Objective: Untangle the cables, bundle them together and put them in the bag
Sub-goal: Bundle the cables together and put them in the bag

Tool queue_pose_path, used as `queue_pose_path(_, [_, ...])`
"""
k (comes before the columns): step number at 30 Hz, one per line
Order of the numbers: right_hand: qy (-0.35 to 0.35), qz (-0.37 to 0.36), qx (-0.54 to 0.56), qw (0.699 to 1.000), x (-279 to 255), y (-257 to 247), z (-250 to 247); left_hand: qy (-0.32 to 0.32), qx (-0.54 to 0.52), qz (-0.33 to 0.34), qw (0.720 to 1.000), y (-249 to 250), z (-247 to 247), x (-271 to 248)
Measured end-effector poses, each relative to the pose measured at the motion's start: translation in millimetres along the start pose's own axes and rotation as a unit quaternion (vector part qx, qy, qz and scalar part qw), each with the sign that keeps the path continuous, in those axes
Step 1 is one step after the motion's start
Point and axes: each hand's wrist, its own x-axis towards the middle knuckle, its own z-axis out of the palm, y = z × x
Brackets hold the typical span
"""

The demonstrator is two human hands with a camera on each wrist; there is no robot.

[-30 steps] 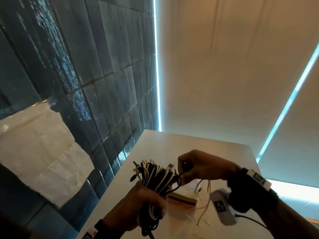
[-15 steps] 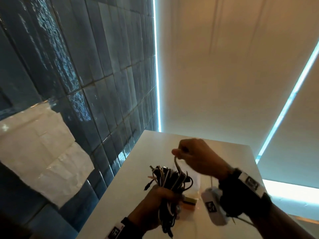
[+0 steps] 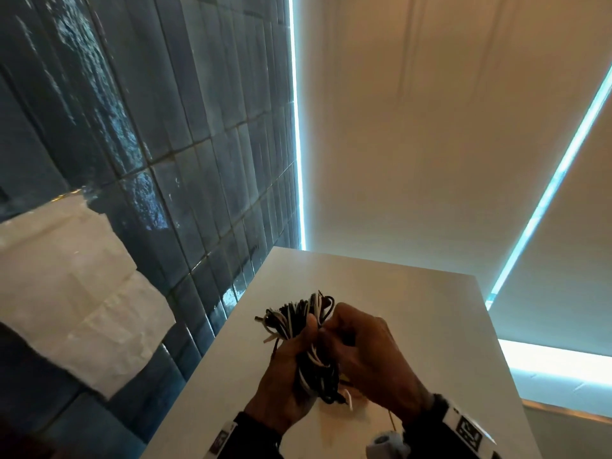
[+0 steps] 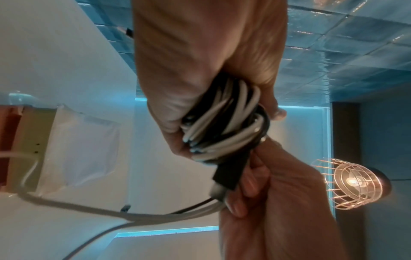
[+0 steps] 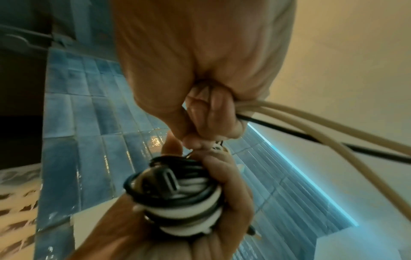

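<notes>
cable bundle (image 3: 299, 329) above table (image 3: 414, 313), tiled wall (image 3: 185, 154) left

My left hand (image 3: 284, 366) and right hand (image 3: 371, 356) are bare, with no gloves or rings that I can see. Dark sleeves (image 3: 427, 425) reach down to both my wrists. Over each cuff I wear a white band (image 3: 463, 429) printed with square black-and-white markers; the left band (image 3: 222, 438) shows only partly at the bottom edge of the head view. Under my right wrist hangs a small rounded pale grey camera housing (image 3: 385, 447). My fingernails (image 4: 250, 184) are short and plain.
</notes>
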Motion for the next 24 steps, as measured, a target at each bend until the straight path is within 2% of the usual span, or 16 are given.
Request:
queue_pose_path(3, [-0.054, -0.065, -0.066, 0.994, -2.9, -11.7, 2.2, 0.011, 0.034, 0.003, 0.999, 4.2, 7.4, -1.6])
queue_pose_path(6, [-0.115, -0.074, -0.096, 0.986, -7.4, -18.3, 8.6, 0.049, 0.087, 0.043, 0.994, 11.9, 5.6, 8.3])
queue_pose_path(8, [-0.096, -0.077, -0.093, 0.988, -13.8, -20.2, 18.2, 0.091, 0.089, 0.075, 0.989, 19.7, 4.6, 18.9])
queue_pose_path(10, [-0.034, -0.031, -0.025, 0.999, -23.8, -14.5, 25.8, 0.126, 0.025, 0.111, 0.985, 30.9, 5.3, 27.5])
queue_pose_path(12, [-0.015, 0.045, 0.027, 0.999, -37.8, 7.4, 31.0, 0.122, -0.004, 0.159, 0.98, 46.2, 6.6, 30.6])
queue_pose_path(13, [-0.04, 0.078, 0.036, 0.996, -46.2, 24.6, 31.3, 0.113, -0.002, 0.179, 0.977, 53.1, 6.6, 30.7])
queue_pose_path(15, [-0.152, 0.139, 0.068, 0.976, -61.4, 52.3, 27.0, 0.09, 0.007, 0.203, 0.975, 61.6, 2.2, 28.7])
queue_pose_path(16, [-0.208, 0.158, 0.078, 0.962, -64.9, 60.2, 22.7, 0.075, 0.015, 0.206, 0.976, 62.4, -0.7, 27.1])
queue_pose_path(17, [-0.233, 0.161, 0.08, 0.956, -64.1, 66.9, 17.5, 0.058, 0.03, 0.205, 0.977, 62.0, -2.6, 25.5])
queue_pose_path(19, [-0.194, 0.153, 0.079, 0.966, -55.1, 71.6, 4.4, 0.032, 0.093, 0.195, 0.976, 57.3, -4.3, 24.2])
queue_pose_path(21, [-0.154, 0.174, 0.131, 0.964, -39.9, 61.9, 0.0, 0.031, 0.167, 0.187, 0.968, 49.6, -0.8, 23.4])
queue_pose_path(24, [-0.211, 0.186, 0.205, 0.938, -23.6, 40.8, 13.5, 0.048, 0.202, 0.193, 0.959, 40.7, 9.4, 22.8])
